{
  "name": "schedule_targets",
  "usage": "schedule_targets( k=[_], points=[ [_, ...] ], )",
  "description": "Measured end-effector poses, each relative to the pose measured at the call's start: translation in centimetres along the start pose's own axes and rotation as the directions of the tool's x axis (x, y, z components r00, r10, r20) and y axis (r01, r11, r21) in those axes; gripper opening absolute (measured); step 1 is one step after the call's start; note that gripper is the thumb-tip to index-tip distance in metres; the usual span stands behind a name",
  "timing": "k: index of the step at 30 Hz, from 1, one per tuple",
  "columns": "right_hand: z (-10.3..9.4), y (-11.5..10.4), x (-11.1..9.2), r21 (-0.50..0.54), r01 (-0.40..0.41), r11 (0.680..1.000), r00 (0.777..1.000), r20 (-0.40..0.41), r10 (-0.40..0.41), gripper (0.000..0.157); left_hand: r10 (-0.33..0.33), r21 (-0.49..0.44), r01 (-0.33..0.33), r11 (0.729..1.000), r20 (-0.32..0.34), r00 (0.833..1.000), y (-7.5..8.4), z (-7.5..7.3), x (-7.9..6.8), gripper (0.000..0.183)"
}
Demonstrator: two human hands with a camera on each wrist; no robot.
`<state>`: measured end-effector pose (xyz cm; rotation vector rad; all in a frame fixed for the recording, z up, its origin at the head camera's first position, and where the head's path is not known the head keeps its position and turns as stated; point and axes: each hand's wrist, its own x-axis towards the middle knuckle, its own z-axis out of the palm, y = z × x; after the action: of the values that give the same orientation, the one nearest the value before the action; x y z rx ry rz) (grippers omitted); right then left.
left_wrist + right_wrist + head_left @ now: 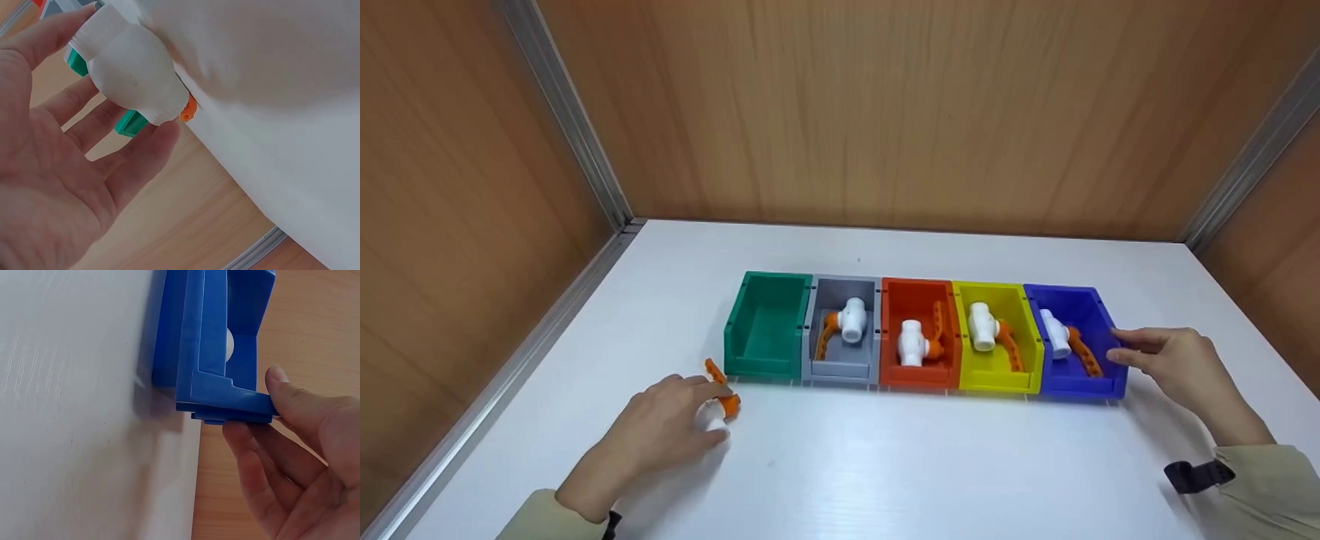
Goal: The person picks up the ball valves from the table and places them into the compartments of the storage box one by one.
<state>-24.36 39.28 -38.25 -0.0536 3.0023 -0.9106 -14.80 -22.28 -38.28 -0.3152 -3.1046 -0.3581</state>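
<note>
Near the front left corner of the green bin (765, 367), my left hand (660, 424) pinches a white ball valve (712, 415) with an orange lever handle. The left wrist view shows the valve's white body (132, 67) between thumb and fingers; most of its handle is hidden behind it. On the far right, my right hand (1185, 371) grips the side wall of the blue bin (1084, 388), thumb on one face and fingers on the other. A similar ball valve (1057, 334) lies inside that bin, mostly hidden in the right wrist view.
Between the green and blue bins, joined in one row, are a grey bin (840, 370), a red bin (919, 377) and a yellow bin (997, 382), each holding one ball valve. The white table (885, 465) is bordered by wooden panels (885, 112) with metal edge posts.
</note>
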Motion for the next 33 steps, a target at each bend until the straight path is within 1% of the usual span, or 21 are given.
schedule_targets(
  k=[4, 11, 15, 20, 23, 25, 27, 28, 31, 33],
  points=[
    [0.1, 0.0, 0.1, 0.012, -0.004, 1.000, 1.000, 0.002, 0.004, 0.068, 0.038, -0.018, -0.038, 0.999, -0.010, 0.999, 0.0, -0.9, -0.2, 0.038],
    [0.1, 0.1, 0.0, 0.010, -0.008, 1.000, 1.000, -0.004, 0.008, 0.066, 0.091, -0.033, -0.092, 0.995, -0.019, 0.996, 0.5, -2.7, -0.1, 0.022],
    [0.2, 0.1, 0.0, 0.017, -0.011, 1.000, 1.000, -0.003, 0.011, 0.067, 0.109, -0.048, -0.111, 0.993, -0.051, 0.993, 0.7, -3.2, 0.1, 0.022],
    [0.1, 0.1, 0.0, 0.020, -0.006, 1.000, 1.000, -0.005, 0.007, 0.068, 0.120, -0.089, -0.133, 0.987, -0.141, 0.983, 0.8, -3.2, 0.8, 0.024],
    [0.1, 0.1, -0.1, 0.014, -0.003, 1.000, 1.000, -0.016, 0.003, 0.065, 0.148, -0.117, -0.172, 0.978, -0.190, 0.971, 0.9, -3.1, 1.6, 0.024],
    [0.1, 0.0, 0.0, 0.006, 0.003, 1.000, 1.000, -0.024, -0.003, 0.063, 0.161, -0.134, -0.191, 0.972, -0.210, 0.964, 0.9, -2.9, 2.1, 0.025],
    [0.2, 0.0, 0.0, -0.005, 0.005, 1.000, 0.999, -0.031, -0.006, 0.061, 0.167, -0.158, -0.204, 0.966, -0.216, 0.962, 0.9, -2.7, 2.6, 0.025],
    [0.2, 0.0, 0.0, -0.007, 0.004, 1.000, 0.999, -0.033, -0.004, 0.061, 0.164, -0.171, -0.202, 0.964, -0.212, 0.963, 0.9, -2.6, 2.9, 0.025],
    [0.3, 0.0, 0.0, -0.010, -0.005, 1.000, 1.000, -0.030, 0.004, 0.063, 0.159, -0.204, -0.198, 0.959, -0.192, 0.968, 0.8, -2.5, 3.8, 0.025],
    [0.3, 0.0, 0.0, -0.010, -0.014, 1.000, 1.000, -0.028, 0.014, 0.063, 0.173, -0.215, -0.209, 0.954, -0.174, 0.969, 0.8, -2.4, 4.4, 0.026]
  ],
)
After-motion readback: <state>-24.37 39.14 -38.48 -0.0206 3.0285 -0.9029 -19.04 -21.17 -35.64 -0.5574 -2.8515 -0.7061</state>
